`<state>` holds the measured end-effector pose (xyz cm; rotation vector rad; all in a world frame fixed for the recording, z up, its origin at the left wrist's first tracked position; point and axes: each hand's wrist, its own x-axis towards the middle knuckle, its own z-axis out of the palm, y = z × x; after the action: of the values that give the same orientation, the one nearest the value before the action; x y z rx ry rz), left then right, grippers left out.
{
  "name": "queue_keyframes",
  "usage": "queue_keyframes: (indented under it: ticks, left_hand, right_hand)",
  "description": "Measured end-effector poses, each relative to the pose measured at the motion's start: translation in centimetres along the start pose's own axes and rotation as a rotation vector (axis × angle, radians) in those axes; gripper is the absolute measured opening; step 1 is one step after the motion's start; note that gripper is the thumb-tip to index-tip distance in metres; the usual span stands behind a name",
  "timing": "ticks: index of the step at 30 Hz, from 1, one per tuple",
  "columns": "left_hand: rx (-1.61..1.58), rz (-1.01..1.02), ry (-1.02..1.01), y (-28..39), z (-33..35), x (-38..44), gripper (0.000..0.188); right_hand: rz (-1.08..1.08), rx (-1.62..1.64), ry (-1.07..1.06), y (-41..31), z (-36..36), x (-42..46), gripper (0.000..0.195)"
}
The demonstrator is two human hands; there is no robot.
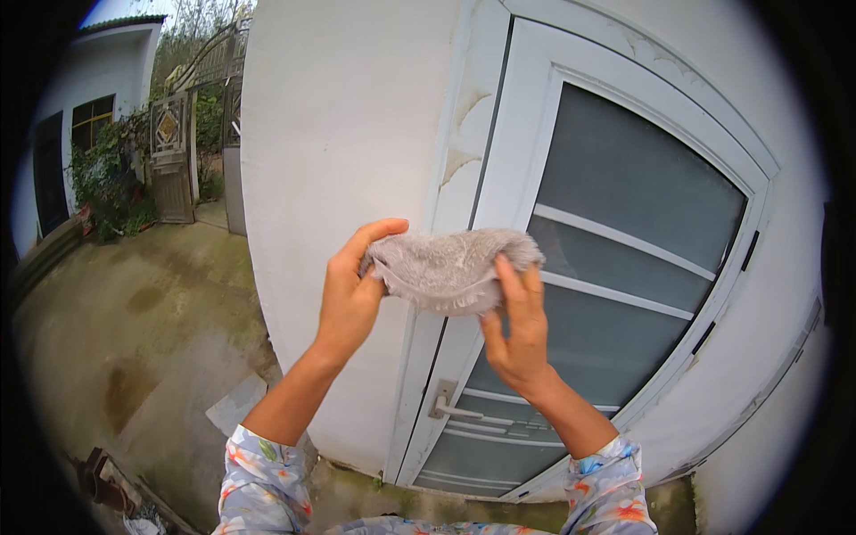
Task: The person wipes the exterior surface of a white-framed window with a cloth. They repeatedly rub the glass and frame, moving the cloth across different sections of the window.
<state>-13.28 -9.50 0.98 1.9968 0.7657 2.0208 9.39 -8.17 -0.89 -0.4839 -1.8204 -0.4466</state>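
Observation:
A folded grey, fluffy cloth (445, 271) with a frayed edge is held up in front of me at chest height or above. My left hand (354, 284) grips its left end, the thumb below and the fingers partly hidden behind. On the right end, my right hand (518, 314) closes with fingertips pressed on the cloth's front. Behind the cloth stands a white-framed door (518, 134) with dark glass panels (622, 160) and white crossbars. Its lever handle (458, 409) sits below the cloth. Whether the cloth touches the door frame cannot be told.
A white wall (348, 134) flanks the door on the left. Its door surround (461, 154) has peeling patches. At left lies a stained concrete yard (174, 321) with an open metal gate (170, 154) and plants (114, 174). A flat slab (235, 403) lies by the wall.

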Motion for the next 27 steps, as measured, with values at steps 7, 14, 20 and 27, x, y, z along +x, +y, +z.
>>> queue_keyframes:
  ticks: [7,14,20,27]
  left_hand:
    - [0.565,0.688,-0.19,-8.7,4.3,2.3,0.06]
    - [0.796,0.835,0.063,-7.9,5.2,14.0,0.037]
    - [0.827,0.898,0.172,-5.1,4.4,21.4,0.041]
    - [0.818,0.848,0.109,-6.3,5.1,18.0,0.039]
  right_hand:
    - [-0.39,-0.55,-0.182,8.0,4.2,4.2,0.05]
    - [-0.549,-0.637,-0.008,10.5,3.9,16.6,0.035]
    - [-0.613,-0.715,0.161,11.7,3.6,24.1,0.034]
    - [-0.498,-0.535,0.113,10.6,5.0,19.8,0.038]
